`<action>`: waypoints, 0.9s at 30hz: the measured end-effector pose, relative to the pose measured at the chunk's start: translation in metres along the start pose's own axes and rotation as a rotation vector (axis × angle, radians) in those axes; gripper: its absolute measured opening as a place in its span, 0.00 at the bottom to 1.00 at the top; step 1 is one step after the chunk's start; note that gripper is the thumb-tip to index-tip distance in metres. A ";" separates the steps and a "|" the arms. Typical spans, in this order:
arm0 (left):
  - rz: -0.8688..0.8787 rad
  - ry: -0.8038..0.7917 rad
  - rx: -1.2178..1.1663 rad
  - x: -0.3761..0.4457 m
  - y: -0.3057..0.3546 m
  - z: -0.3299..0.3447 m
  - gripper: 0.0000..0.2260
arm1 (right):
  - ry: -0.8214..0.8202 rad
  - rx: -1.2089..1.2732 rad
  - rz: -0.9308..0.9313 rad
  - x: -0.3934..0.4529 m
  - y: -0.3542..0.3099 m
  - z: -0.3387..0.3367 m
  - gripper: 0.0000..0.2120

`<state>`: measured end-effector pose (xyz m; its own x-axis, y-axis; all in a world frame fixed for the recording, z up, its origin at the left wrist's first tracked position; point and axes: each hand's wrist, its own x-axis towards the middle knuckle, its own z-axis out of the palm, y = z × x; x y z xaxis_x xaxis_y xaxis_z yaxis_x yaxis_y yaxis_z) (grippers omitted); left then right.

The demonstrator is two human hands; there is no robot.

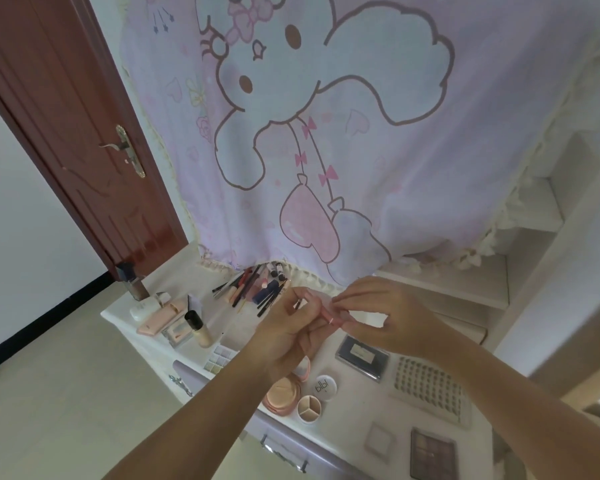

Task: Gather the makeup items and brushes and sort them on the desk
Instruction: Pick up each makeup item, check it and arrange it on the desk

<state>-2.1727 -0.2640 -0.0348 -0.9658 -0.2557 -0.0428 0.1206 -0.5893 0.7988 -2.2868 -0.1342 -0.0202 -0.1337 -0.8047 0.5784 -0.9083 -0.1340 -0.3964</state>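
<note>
Both hands are up over the middle of the desk (357, 415), meeting around one small item. The left hand (291, 327) pinches a slim pink tube (327, 315), fingers curled round its lower part, and the right hand (378, 313) closes finger and thumb on the tube's far end. It could be a cap going on or coming off; the tube is small and partly covered, so that is hard to call.

The tube's long axis runs roughly left to right between the two hands, tilted a little, held clear above the desk surface.

Now the relation that matters. The pile of brushes and pencils (257, 289) lies just beyond the left hand, up and to the left, against the hem of the pink curtain (326, 133). Their long axes fan out toward the person. That makes the left hand the nearer one to set the tube down among the slim sticks, if that is where it belongs.

Elsewhere the sorting looks well along. Bottles and a foundation bottle (197, 329) cluster at the left end. Round compacts (284, 393) sit just below the left wrist. A dark palette (361, 356) lies under the right forearm, a lash tray (430, 389) beside it, and an eyeshadow palette (432, 455) sits nearest the front edge.
</note>
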 end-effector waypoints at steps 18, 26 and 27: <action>-0.216 0.015 -0.063 -0.015 -0.042 -0.028 0.27 | -0.010 0.245 0.365 -0.027 0.016 0.019 0.19; -0.526 0.357 -0.132 -0.032 -0.089 -0.058 0.13 | -0.318 0.583 0.973 -0.058 0.043 0.052 0.08; -0.546 0.400 -0.140 -0.034 -0.098 -0.060 0.14 | -0.330 0.596 1.028 -0.064 0.047 0.060 0.09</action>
<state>-2.1375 -0.2434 -0.1473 -0.7412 -0.1413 -0.6562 -0.3042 -0.8008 0.5160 -2.2974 -0.1238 -0.1185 -0.4937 -0.7881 -0.3677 -0.1063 0.4743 -0.8739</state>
